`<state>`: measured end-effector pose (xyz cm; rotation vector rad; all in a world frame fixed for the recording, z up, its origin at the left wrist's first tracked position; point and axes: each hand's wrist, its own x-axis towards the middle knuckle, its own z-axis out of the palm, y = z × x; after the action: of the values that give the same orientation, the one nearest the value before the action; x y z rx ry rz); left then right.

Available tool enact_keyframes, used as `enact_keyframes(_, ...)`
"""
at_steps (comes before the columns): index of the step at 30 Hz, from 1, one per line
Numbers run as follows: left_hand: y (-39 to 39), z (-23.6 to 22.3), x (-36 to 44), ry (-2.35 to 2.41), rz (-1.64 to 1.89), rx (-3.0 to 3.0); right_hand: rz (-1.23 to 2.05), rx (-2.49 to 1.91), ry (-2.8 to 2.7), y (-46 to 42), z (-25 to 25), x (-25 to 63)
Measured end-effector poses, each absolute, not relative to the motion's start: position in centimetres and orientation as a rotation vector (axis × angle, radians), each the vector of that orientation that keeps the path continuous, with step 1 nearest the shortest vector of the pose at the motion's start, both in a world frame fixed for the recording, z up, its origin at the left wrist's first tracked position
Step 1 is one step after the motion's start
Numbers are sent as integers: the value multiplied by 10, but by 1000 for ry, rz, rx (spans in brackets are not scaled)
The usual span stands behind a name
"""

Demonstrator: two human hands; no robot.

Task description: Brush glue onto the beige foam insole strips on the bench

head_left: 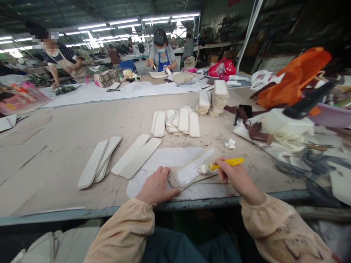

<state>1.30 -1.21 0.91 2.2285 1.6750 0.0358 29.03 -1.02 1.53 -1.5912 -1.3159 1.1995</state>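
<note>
In the head view, a long beige panel (218,178) lies slanted near the table's front edge, with a smaller round-cornered panel (189,172) on it, streaked with white paste. My right hand (233,177) is closed around the yellow handle of a brush (229,163). White paste coats the bristles, which touch the smaller panel's surface. My left hand (157,184) grips the left end of the beige panel, thumb at the near side and fingers at the far side. Beneath them is a pale sheet (161,155).
Off-white panels (141,157) lie in overlapping groups to the left, with more panels (175,122) behind and taller stacks (219,95) farther back. A white jug (287,128), dark strips and an orange bag (296,78) crowd the right. Co-workers stand or sit beyond the table.
</note>
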Motion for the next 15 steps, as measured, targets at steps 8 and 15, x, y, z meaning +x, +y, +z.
enact_keyframes(8, -11, 3, 42, 1633, 121, 2343, 1254, -1520, -1312, -9, 11, 282)
enact_keyframes(15, -11, 0, 47, 1659, 85, 2324, 1083, -1671, -1311, 7, 7, 298)
